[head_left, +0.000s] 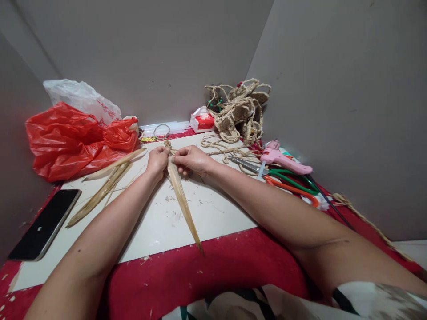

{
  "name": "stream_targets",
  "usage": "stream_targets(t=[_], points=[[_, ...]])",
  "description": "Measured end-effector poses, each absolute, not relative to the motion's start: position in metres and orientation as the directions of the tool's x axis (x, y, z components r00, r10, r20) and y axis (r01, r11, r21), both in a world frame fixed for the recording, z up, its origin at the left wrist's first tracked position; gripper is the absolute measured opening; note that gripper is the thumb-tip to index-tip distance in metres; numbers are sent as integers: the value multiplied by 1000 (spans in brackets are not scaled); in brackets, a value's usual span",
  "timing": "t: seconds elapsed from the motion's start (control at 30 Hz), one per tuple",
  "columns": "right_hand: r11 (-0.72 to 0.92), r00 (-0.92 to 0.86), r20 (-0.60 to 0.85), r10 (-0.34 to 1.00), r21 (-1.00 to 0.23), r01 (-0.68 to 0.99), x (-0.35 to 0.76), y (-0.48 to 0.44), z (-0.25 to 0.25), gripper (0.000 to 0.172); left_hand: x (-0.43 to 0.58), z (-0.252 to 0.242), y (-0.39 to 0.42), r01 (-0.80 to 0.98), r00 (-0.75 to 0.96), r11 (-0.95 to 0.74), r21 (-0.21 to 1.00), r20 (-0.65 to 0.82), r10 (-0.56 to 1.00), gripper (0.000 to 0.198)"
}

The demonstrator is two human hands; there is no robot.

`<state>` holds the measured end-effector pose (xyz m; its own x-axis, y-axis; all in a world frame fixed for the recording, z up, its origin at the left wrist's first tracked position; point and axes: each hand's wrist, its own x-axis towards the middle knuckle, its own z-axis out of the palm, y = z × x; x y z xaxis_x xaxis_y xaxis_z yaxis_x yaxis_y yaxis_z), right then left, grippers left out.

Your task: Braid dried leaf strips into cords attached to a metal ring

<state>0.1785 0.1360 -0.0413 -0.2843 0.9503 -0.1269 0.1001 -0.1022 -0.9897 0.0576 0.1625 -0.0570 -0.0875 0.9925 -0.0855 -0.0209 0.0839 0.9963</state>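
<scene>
My left hand (157, 161) and my right hand (191, 160) meet over a white board (160, 222), both pinched shut on the top end of a bundle of dried straw leaves (183, 200). A small braided knot of the bundle sticks up between my fingertips. The long leaf tails run down toward me and end at the board's near edge. My forearms rest on the red cloth (200, 271).
Loose dried leaves (103, 186) lie left of my hands. A phone (45, 224) sits at the near left. Red and white plastic bags (73, 133) are at the back left. Jute rope pile (238, 111), tissue pack (202, 121), pink glue gun (283, 159) and scissors (283, 180) crowd the right.
</scene>
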Motion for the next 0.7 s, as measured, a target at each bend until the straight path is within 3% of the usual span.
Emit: stream_targets(t=[0.23, 0.47, 0.57, 0.7], points=[[-91, -291, -134, 947, -983, 157, 176, 135, -41, 20, 58, -59, 164, 29, -101, 58, 998, -55, 993, 16], [55, -230, 1, 973, -971, 232, 170, 136, -46, 22, 59, -65, 169, 60, -140, 17, 998, -8, 990, 15], [199, -191, 130, 973, -890, 410, 168, 136, -48, 18, 59, -66, 170, 64, -151, 11, 998, -1, 989, 15], [362, -182, 322, 929, -694, 622, 167, 134, -46, 11, 59, -65, 171, 59, -162, 14, 998, -4, 987, 15]])
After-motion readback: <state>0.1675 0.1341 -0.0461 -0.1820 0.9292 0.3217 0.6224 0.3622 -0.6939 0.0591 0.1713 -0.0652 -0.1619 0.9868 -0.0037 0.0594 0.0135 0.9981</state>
